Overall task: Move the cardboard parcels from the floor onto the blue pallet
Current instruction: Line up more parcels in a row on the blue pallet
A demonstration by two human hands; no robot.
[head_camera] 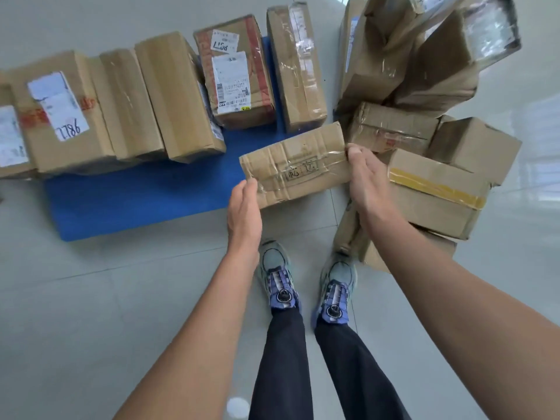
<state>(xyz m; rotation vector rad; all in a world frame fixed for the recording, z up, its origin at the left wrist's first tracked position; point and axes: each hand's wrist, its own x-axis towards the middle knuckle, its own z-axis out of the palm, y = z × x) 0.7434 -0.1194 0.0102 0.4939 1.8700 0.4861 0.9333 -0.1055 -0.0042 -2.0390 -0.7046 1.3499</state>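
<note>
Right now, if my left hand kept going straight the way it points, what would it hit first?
Probably the labelled box on the blue pallet, past bare blue; your left hand holds the parcel. Depth is unclear.

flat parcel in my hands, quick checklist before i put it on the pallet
1. Grip at both ends: left hand and right hand hold the flat parcel by its short ends: ok.
2. Free spot: the blue pallet shows bare blue in front of the row of parcels: ok.
3. Clear of the floor pile: the parcel's right end sits close before it: cannot tell.
4. Feet: the shoes stand on tile, apart from the pallet: ok.
5. Parcel underside: hidden: cannot tell.
</note>
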